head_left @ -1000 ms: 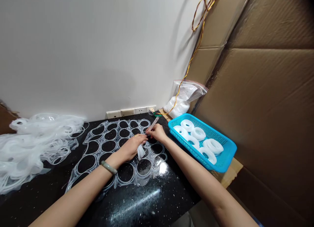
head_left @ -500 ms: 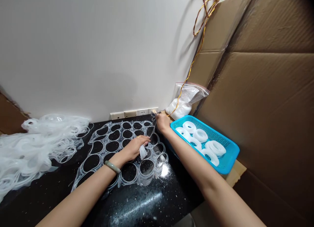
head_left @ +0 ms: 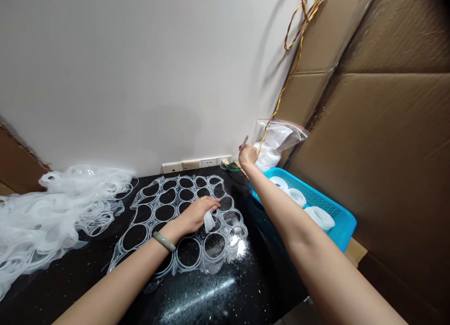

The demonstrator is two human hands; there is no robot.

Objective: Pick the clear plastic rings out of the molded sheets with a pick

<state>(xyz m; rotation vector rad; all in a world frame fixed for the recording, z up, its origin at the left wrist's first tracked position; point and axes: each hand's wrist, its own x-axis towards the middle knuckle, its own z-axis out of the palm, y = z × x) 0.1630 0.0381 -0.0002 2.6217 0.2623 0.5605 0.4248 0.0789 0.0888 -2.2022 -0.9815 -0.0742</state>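
Observation:
My left hand (head_left: 201, 211) rests on a sheet of translucent, joined rings (head_left: 188, 259) lying on the black counter. Its fingers are closed round a bundle of thin white silicone-like strips (head_left: 209, 222), whose ends hang out below the palm. Farther back and to the right, my right hand (head_left: 248, 155) is raised near the wall, wrapped round a short grey pen-like tool (head_left: 245, 140) that points upward. A faint thin loop shows beside those fingers; whether they hold it I cannot tell.
At the right, a blue basket (head_left: 346, 222) holds several white ring coils (head_left: 319, 217). Behind it are a clear zip bag (head_left: 281, 135), a twisted yellow cable (head_left: 281, 98) and tall cardboard (head_left: 386, 142). Translucent scrap (head_left: 70, 212) is heaped left. Sockets (head_left: 191, 165) line the wall.
My right hand has moved up and away from the ring sheet, and the grey tool now shows above it. My left hand keeps its hold on the strips. The view has shifted slightly.

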